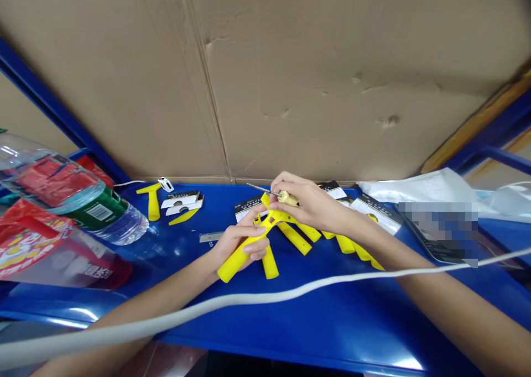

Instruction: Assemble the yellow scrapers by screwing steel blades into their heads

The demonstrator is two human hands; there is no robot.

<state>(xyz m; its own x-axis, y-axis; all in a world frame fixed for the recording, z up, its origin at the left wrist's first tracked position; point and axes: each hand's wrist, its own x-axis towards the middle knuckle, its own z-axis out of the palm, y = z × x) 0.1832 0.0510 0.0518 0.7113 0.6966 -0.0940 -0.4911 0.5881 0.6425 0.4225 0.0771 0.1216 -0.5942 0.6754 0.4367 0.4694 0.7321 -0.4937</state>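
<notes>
The left hand curls shut around a yellow plastic piece; the right hand pinches a small hand drill just above it. More yellow pieces lie on the blue shelf, before a cardboard wall.

A yellow plastic T-shaped piece was held tilted, its stem angled down-left — just below a small hand drill, wood-handled, its thin steel bit pointing left.

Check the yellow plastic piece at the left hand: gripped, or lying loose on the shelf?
Gripped: the left hand has its fingers curled around the yellow plastic piece, stem jutting past them.
</notes>
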